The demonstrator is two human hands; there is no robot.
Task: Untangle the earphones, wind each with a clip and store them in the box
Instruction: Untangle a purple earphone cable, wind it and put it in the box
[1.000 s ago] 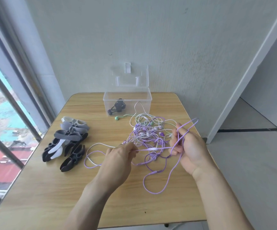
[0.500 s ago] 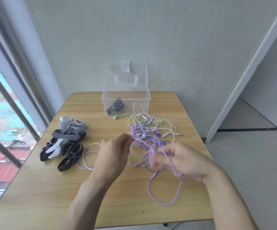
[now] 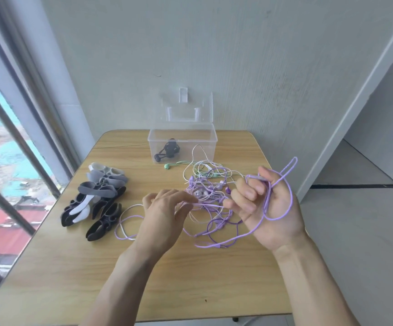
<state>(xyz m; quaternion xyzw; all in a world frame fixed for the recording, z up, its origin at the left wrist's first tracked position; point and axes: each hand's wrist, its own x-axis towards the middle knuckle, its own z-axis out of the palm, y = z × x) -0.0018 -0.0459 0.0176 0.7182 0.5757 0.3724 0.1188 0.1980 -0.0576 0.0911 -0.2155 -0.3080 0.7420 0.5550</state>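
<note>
Earphones [image 3: 208,191]: a knotted heap of purple, white and mint-green cords lay on the table just in front of the box; one mint earbud [image 3: 167,166] stuck out at its left.
Purple cord [image 3: 284,201]: lifted from the heap, looped through curled fingers, with a loop standing up above them.
Clips [image 3: 99,198]: black, grey and white winders piled at the left.
Box [image 3: 182,147]: clear, lid upright, one black wound set inside.
</note>
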